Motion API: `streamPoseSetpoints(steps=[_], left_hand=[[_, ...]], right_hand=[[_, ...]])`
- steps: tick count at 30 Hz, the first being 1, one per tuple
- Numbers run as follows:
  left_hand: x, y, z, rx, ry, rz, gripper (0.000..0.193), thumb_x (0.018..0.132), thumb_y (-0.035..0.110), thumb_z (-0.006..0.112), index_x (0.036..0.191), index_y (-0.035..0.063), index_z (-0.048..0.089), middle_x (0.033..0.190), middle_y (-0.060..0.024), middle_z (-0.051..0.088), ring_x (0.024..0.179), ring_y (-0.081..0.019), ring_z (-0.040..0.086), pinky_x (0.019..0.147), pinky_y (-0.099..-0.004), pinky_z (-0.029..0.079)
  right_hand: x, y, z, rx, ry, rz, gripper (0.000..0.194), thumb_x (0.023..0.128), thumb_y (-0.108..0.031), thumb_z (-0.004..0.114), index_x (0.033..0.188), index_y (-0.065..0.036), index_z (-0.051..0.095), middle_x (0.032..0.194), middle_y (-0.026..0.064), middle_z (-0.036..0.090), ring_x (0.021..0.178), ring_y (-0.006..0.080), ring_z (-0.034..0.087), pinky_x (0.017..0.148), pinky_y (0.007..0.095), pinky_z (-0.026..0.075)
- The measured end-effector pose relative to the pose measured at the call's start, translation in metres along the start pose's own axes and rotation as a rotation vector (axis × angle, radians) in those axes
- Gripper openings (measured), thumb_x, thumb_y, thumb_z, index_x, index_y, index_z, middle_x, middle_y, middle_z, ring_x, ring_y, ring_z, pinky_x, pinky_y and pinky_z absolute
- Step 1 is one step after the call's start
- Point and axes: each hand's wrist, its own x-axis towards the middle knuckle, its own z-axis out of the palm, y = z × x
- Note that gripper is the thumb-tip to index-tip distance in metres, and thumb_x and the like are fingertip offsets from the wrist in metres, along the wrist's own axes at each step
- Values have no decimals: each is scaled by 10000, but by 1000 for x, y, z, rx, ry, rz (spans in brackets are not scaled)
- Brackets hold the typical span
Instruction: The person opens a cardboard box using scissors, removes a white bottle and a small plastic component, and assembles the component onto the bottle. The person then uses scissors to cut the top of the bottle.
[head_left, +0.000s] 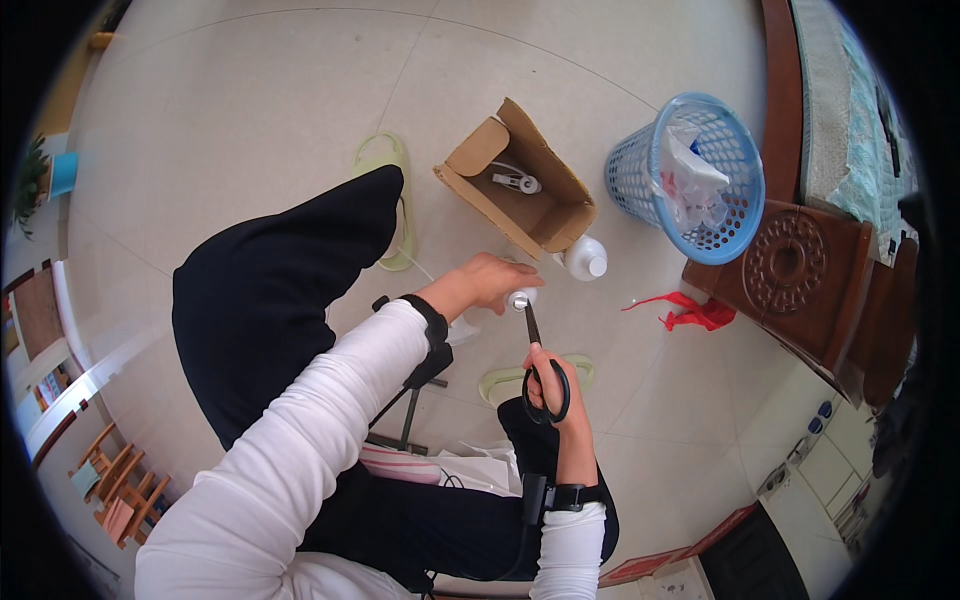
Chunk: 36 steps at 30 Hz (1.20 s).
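Note:
My left hand (486, 282) grips a small white bottle (531, 294) whose silvery top faces up towards me. In my right hand (559, 386) is a pair of scissors (533, 328) with black handles, its dark blades reaching to the bottle's top. Whether the blade tips press on that top or only lie against it, I cannot tell. Just beyond, another white bottle (587, 259) with a white cap stands against the corner of an open cardboard box (466, 196). A white pump-like piece with a tube (517, 181) lies inside the box.
A blue perforated plastic basket (637, 169) holding plastic bags stands at the right. Red scrap material (705, 313) lies on the tiled floor (262, 97) beside carved dark wooden furniture (787, 262). Clear plastic (461, 331) lies near my left wrist. Light green slippers (407, 217) are by my legs.

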Motion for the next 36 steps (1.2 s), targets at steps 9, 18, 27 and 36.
streamPoseSetpoints(steps=[9,18,27,36], left_hand=[[-20,29,35,-202,326,-456,873,588,308,815,1335,200,378,1320,-49,493,1054,-286,586,792,-432,506],[-8,0,24,-274,136,-190,731,628,215,765,1280,195,435,1343,-36,476,1117,-281,546,841,-411,493],[-21,26,39,-265,369,-316,741,621,276,798,1268,191,446,1307,-46,486,1076,-277,562,808,-418,502],[-17,30,41,-304,375,-410,692,641,334,795,1235,204,465,1298,-2,511,1048,-278,580,769,-424,510]], right_hand=[[0,-1,2,152,-29,79,395,943,-392,497,787,-30,530,476,-6,378,351,83,331,344,240,246],[-12,-7,2,-28,-20,16,379,922,-402,544,817,-38,548,515,-30,396,408,62,353,395,213,259],[-15,4,-9,-218,-19,-35,377,952,-413,486,893,-43,534,580,-18,431,460,66,386,431,209,294],[-15,7,-13,45,-110,114,423,956,-468,447,929,-53,521,577,-5,426,462,81,394,431,221,299]])
